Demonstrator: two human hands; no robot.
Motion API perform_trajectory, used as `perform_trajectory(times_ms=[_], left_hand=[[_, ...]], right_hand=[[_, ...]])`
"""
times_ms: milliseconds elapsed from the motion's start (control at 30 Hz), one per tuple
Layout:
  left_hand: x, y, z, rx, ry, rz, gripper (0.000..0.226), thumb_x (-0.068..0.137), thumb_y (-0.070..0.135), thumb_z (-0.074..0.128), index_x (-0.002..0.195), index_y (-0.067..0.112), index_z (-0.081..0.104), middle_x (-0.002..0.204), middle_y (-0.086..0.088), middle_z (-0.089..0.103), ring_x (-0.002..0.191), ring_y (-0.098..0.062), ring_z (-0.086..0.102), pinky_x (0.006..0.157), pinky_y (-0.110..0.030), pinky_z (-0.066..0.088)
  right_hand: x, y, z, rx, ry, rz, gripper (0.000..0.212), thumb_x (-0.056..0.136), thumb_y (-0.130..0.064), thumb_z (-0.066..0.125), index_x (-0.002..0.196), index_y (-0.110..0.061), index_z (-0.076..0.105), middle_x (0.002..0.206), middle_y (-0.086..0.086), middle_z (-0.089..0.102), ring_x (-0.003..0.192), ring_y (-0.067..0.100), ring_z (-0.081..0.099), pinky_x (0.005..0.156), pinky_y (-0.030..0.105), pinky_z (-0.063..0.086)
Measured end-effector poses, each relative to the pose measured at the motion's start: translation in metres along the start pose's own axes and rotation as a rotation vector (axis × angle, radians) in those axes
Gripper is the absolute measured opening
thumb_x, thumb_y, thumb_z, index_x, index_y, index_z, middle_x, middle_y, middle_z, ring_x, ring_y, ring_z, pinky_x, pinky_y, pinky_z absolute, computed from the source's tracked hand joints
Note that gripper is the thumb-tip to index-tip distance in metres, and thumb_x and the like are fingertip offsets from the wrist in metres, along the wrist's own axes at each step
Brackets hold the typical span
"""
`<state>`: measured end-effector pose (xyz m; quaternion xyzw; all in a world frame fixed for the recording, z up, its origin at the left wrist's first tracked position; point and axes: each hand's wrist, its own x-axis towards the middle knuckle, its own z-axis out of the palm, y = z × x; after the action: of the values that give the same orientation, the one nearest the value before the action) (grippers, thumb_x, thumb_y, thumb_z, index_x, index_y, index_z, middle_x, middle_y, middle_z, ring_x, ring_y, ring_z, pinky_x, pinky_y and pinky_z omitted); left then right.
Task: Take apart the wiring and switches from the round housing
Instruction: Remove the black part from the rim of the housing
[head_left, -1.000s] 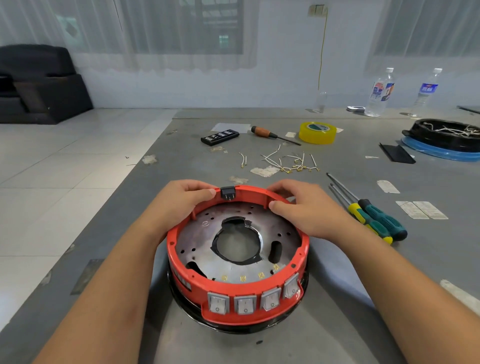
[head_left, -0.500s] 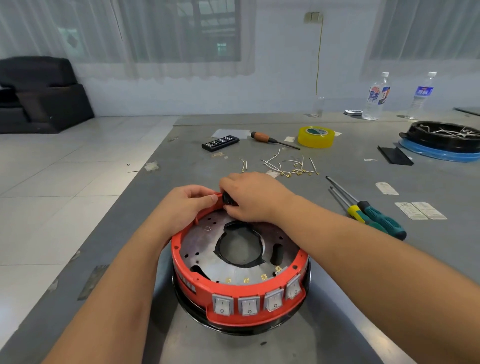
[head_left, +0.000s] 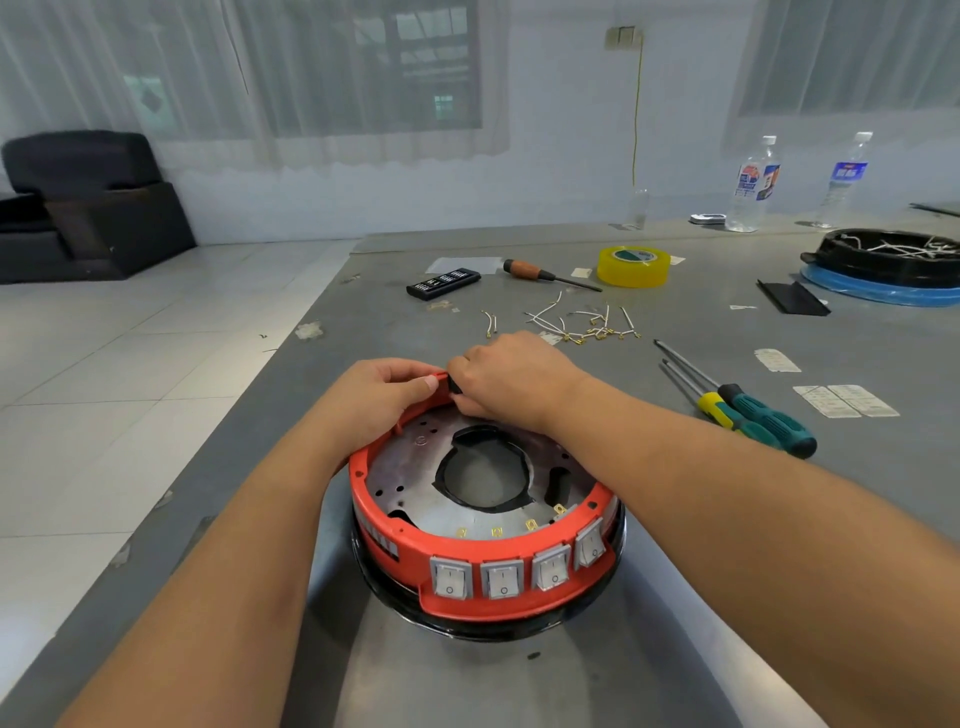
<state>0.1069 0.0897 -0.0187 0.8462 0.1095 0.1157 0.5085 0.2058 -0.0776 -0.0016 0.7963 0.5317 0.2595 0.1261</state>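
While pinched by fingers (head_left: 470, 405), switch (head_left: 454, 385) protrudes.

left hand (head_left: 376, 397) fingers curled, right hand (head_left: 511, 376) pinching

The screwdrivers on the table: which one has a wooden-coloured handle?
The far screwdriver, lying alone between the black remote and the yellow tape roll. The other two lie together at the right, with green and yellow handles.

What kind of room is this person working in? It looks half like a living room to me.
Probably an informal workshop in an ordinary room, not a factory. The long grey worktable carries screwdrivers, a tape roll and loose wires, while a dark sofa and curtained windows stand behind.
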Motion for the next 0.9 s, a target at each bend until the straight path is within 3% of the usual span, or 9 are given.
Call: perform_trajectory(times_ms=[433, 667, 767, 900], left_hand=[[-0.002, 0.003, 0.002, -0.009, -0.007, 0.000, 0.022, 0.102, 0.022, 0.067, 0.098, 0.039, 0.079, 0.097, 0.007, 0.081, 0.095, -0.014, 0.074, 0.090, -0.033, 0.057], [-0.001, 0.005, 0.002, 0.036, -0.012, 0.023, 0.017, 0.104, 0.022, 0.064, 0.109, 0.033, 0.077, 0.100, 0.006, 0.078, 0.080, -0.001, 0.068, 0.070, -0.017, 0.053], [-0.002, 0.005, 0.002, 0.034, -0.016, 0.027, 0.017, 0.105, 0.020, 0.063, 0.111, 0.029, 0.076, 0.098, 0.004, 0.076, 0.079, -0.003, 0.067, 0.066, -0.015, 0.052], [-0.001, 0.005, 0.002, 0.073, -0.018, 0.031, 0.017, 0.105, 0.022, 0.063, 0.105, 0.035, 0.074, 0.099, 0.002, 0.075, 0.082, -0.011, 0.064, 0.072, -0.025, 0.051]], right_hand=[[0.001, 0.001, 0.001, -0.023, -0.003, -0.026, 0.038, 0.107, -0.043, 0.039, 0.116, -0.011, 0.057, 0.116, 0.010, 0.068, 0.101, 0.037, 0.068, 0.065, 0.038, 0.036], [0.001, 0.001, 0.001, 0.004, -0.016, 0.015, 0.042, 0.106, -0.047, 0.039, 0.118, -0.011, 0.057, 0.115, 0.011, 0.068, 0.100, 0.037, 0.068, 0.065, 0.037, 0.036], [0.001, 0.005, -0.002, 0.196, -0.067, 0.137, 0.048, 0.097, -0.057, 0.053, 0.119, -0.014, 0.057, 0.115, 0.012, 0.067, 0.103, 0.036, 0.065, 0.070, 0.037, 0.041], [-0.010, 0.016, -0.006, 0.609, -0.143, 0.317, 0.068, 0.078, -0.061, 0.076, 0.132, -0.024, 0.055, 0.126, 0.003, 0.067, 0.116, 0.027, 0.060, 0.093, 0.037, 0.049]])
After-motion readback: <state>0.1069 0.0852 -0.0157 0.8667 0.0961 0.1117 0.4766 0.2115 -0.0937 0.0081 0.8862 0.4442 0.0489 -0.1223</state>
